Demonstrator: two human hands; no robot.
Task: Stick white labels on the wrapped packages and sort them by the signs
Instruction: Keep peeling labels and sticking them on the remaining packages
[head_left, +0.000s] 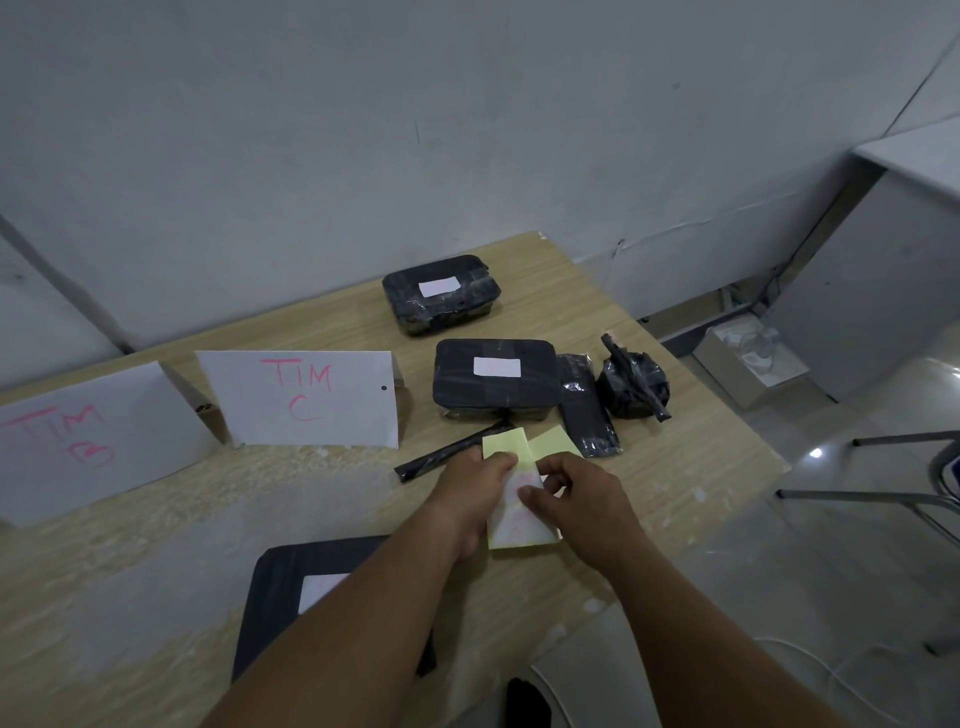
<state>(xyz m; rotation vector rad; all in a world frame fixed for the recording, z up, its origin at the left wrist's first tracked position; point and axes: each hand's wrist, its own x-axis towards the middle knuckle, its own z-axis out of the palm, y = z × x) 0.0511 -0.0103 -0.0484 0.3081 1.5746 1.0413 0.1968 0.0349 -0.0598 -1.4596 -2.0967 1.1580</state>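
Note:
My left hand (475, 493) and my right hand (582, 501) both pinch a label sheet (519, 525), yellow backing with white labels, above the table's right side. Two black wrapped boxes carry white labels: one at the back (441, 294), one nearer (496, 379). Beside them lie an unlabelled flat black packet (587, 408), a lumpy black bundle (634, 384) and a thin black stick-shaped package (447, 452). A flat black package (291, 587) with a white label lies under my left forearm. Signs read "TIM C" (306, 397) and "TIM B" (83, 436).
The wooden table (675, 467) ends just right of my hands. A white box (748, 364) sits on the floor by a grey cabinet (883, 270). Metal chair legs (872, 493) stand at the right. A white cable (831, 670) lies on the floor.

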